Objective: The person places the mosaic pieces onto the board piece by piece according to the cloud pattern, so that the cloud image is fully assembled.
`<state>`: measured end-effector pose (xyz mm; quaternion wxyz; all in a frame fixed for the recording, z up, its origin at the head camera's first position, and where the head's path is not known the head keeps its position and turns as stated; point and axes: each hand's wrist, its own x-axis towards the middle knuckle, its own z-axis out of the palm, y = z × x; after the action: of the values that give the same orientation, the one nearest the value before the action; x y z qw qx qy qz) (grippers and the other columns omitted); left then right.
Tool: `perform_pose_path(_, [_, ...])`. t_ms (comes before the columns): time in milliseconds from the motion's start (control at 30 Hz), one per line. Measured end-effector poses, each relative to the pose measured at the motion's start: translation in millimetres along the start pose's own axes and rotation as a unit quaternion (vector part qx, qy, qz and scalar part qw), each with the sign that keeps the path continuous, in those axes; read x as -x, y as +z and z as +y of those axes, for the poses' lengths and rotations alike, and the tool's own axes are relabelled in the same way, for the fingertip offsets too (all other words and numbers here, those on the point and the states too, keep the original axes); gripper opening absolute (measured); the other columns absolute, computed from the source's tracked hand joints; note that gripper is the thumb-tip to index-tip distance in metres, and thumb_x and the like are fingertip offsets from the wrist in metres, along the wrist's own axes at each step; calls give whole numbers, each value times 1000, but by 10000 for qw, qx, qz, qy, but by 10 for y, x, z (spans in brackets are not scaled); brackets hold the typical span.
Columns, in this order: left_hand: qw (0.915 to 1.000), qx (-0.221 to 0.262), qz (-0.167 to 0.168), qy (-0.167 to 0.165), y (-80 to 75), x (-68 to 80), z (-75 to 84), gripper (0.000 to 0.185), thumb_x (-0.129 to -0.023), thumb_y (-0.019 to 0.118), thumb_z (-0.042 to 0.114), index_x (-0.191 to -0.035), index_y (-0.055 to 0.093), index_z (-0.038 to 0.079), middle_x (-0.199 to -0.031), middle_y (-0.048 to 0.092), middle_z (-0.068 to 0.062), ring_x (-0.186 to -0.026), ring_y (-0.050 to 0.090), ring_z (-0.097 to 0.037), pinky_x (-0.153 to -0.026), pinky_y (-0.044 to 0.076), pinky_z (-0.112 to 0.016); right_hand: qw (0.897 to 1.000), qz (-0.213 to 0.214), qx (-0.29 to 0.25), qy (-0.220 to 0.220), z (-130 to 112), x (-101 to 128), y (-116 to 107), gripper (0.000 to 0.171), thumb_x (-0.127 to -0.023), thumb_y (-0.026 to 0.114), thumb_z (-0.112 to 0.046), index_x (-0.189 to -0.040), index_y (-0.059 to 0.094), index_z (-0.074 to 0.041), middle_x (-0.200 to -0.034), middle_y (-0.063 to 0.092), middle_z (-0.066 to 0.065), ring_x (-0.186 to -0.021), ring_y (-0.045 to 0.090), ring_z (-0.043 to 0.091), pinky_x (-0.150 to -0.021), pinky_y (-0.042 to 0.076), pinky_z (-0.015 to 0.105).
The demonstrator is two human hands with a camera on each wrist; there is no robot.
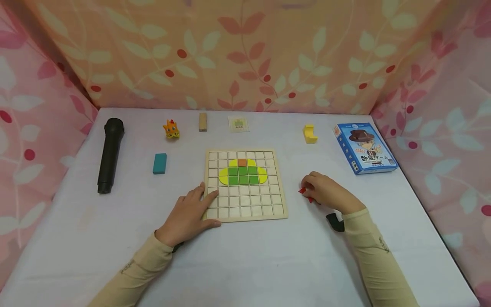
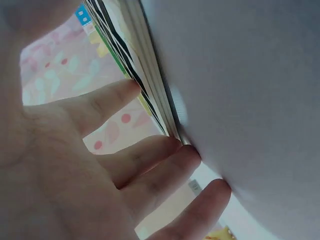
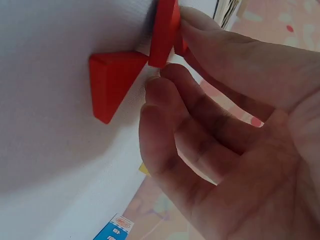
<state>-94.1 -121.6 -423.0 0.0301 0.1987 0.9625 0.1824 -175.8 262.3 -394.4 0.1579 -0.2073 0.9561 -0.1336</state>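
Note:
My left hand [image 1: 188,215] lies at the left edge of a square wooden grid board [image 1: 245,207], fingers extended and touching it. Green, yellow and orange tiles [image 1: 243,171] form a rounded pattern in the board's upper half. To the right of the board, my right hand [image 1: 327,194] has its fingers bent over small red pieces. In the right wrist view, thumb and fingers pinch a red block [image 3: 162,37], with more red partly hidden behind the thumb. A red triangular block [image 3: 111,82] lies on the white cloth beside the fingertips.
A black microphone [image 1: 110,155], teal block [image 1: 159,163], orange crowned figure [image 1: 171,129], wooden block [image 1: 202,122] and pattern card [image 1: 238,124] lie left and behind. Toward the right are a yellow block [image 1: 309,134], a blue game box [image 1: 366,147] and a dark object [image 1: 335,222] by the wrist.

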Motion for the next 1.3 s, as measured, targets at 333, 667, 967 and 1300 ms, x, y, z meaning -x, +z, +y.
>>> perform_pose_path(333, [9998,172,-106,-49,0,-9,-79,76,-75,77,49,-139,51,15,-143,42,-23,-127,43,-39,-88,38,-52,9987,-172,-414,-224,-146,-63,-74,10,-90,66,-6,-97,60,-10,-78,57,4,-57,52,12,-52,47,27])
perform_pose_path(667, [9989,409,-170,-157,20,-16,-120,81,-76,77,47,-142,46,14,-147,39,-20,-130,40,-38,-89,35,-52,9875,778,29,-1368,-773,-424,-10,6,-90,67,-9,-95,63,-10,-89,60,-1,-81,54,13,-76,50,29])
perform_pose_path(967, [9983,507,-163,-256,2,-15,-98,77,-77,77,47,-141,49,15,-147,40,-18,-129,41,-36,-89,36,-51,9766,591,-67,-2067,-1190,-700,160,5,-90,65,-6,-92,63,-10,-88,62,-2,-81,56,11,-76,48,26])
perform_pose_path(1300, [9982,481,-221,-263,-21,-11,-97,76,-78,76,46,-141,48,14,-147,40,-17,-130,41,-35,-89,36,-52,9763,410,-13,-2124,-1381,-849,288,3,-92,65,-12,-91,65,-9,-88,63,-4,-81,56,10,-77,48,24])
